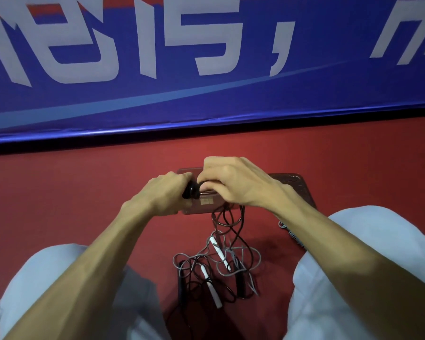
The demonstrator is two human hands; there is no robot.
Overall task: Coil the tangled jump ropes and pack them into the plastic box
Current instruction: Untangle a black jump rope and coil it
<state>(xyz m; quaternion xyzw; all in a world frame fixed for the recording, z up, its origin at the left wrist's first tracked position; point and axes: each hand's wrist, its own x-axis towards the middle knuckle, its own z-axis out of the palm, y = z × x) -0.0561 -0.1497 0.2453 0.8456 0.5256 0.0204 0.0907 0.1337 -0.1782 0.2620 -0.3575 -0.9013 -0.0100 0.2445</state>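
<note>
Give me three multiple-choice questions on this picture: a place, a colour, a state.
1. Where does the tangled rope pile lie? A on the floor between the knees; B on a chair; C on the banner.
2. What colour is the floor? A green; B red; C white.
3. What does the left hand do? A lies flat; B points; C grips a black rope bundle.
A: the pile rests on the floor between both knees. B: red all round. C: fingers curl round it.
</note>
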